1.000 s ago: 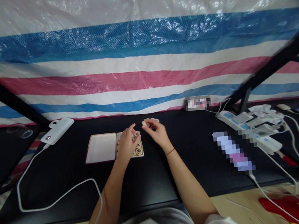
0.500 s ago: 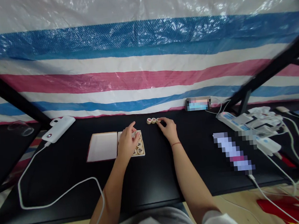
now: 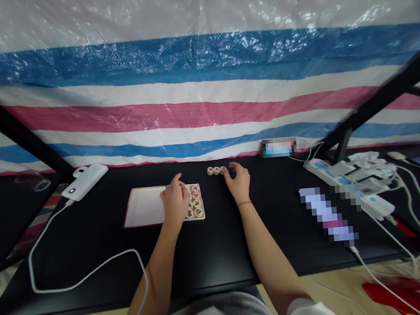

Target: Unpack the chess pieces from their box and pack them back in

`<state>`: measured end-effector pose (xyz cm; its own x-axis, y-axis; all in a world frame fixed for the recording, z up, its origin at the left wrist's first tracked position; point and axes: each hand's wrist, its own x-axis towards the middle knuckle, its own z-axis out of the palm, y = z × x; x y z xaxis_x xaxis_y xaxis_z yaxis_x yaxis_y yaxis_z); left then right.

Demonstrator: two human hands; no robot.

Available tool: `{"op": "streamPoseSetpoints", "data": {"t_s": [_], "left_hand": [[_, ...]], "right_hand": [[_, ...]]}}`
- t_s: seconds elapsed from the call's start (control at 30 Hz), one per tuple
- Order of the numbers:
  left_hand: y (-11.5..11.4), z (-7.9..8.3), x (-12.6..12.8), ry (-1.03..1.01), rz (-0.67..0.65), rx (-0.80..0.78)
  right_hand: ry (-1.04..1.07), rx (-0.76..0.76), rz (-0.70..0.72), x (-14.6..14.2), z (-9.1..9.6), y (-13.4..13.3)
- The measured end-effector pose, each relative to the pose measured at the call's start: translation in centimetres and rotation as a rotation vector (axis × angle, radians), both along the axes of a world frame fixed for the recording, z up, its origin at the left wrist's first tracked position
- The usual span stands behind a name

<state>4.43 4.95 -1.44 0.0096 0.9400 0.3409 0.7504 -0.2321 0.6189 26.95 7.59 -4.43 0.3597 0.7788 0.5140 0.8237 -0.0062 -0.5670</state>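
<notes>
A shallow box (image 3: 200, 216) with several round wooden chess pieces (image 3: 196, 202) lies on the black table (image 3: 211, 250), its empty white lid (image 3: 144, 207) beside it on the left. My left hand (image 3: 175, 202) rests over the box's left part, fingers curled on the pieces; what it grips is hidden. Three pieces stand in a short row (image 3: 215, 170) at the back of the table. My right hand (image 3: 238, 180) lies just right of that row, fingers spread, fingertips touching the last piece.
A white power bank (image 3: 84, 181) with a long white cable (image 3: 84, 274) lies at the left. Power strips and tangled cords (image 3: 359, 183) fill the right side. A striped plastic tarp (image 3: 204, 94) hangs behind, and black frame bars slant at both sides.
My right hand carried a piece to the back, set it at the right end of the row and opened. My left hand shifted slightly left over the box.
</notes>
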Motion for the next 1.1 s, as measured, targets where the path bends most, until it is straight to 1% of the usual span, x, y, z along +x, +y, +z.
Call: {"op": "streamPoseSetpoints", "data": {"t_s": [0.03,0.07,0.1,0.17,0.23,0.33,0.43,0.57,0.63,0.7,0.73,0.8,0.87,0.9,1.0,1.1], "left_hand": [[-0.1,0.2,0.1,0.064,0.049,-0.023],[-0.3,0.3,0.2,0.130,0.080,-0.044],[-0.4,0.4,0.3,0.193,0.089,-0.065],[-0.5,0.4,0.7,0.293,0.070,-0.100],[-0.6,0.2,1.1,0.358,0.046,-0.125],[-0.8,0.2,1.5,0.418,0.029,-0.139],[-0.9,0.5,1.8,0.428,0.028,-0.145],[-0.7,0.8,1.9,0.346,0.019,-0.208],[-0.5,0.8,1.8,0.281,0.014,-0.222],[-0.4,0.8,1.8,0.213,0.035,-0.181],[-0.4,0.9,1.7,0.174,0.055,-0.145],[-0.4,0.9,1.5,0.075,0.074,-0.073],[-0.4,1.0,1.2,-0.046,0.047,-0.032],[-0.3,1.0,1.1,-0.103,0.021,-0.022],[-0.4,1.0,1.1,-0.232,-0.046,0.015],[-0.6,1.0,1.3,-0.307,-0.092,0.091]], "right_hand": [[0.020,0.007,0.007,-0.9,0.4,-0.4],[0.048,-0.011,0.044,-1.9,0.7,-0.8],[0.088,-0.058,0.115,-3.0,1.0,-1.3],[0.181,-0.174,0.255,-5.2,1.4,-2.1],[0.224,-0.242,0.334,-6.8,1.7,-2.6],[0.242,-0.277,0.375,-8.0,2.0,-3.0],[0.278,-0.297,0.402,-8.0,2.2,-3.1],[0.321,-0.282,0.418,-8.0,2.1,-3.1],[0.361,-0.233,0.394,-7.9,2.1,-3.1],[0.358,-0.143,0.387,-7.7,2.1,-3.0],[0.323,-0.098,0.410,-7.6,2.1,-3.0],[0.213,-0.045,0.502,-7.4,2.2,-2.9],[0.130,-0.031,0.594,-7.4,2.3,-3.0],[0.116,-0.021,0.614,-7.4,2.3,-3.1],[0.128,0.055,0.606,-7.8,2.1,-3.3],[0.151,0.147,0.584,-8.2,2.1,-3.4]]}}
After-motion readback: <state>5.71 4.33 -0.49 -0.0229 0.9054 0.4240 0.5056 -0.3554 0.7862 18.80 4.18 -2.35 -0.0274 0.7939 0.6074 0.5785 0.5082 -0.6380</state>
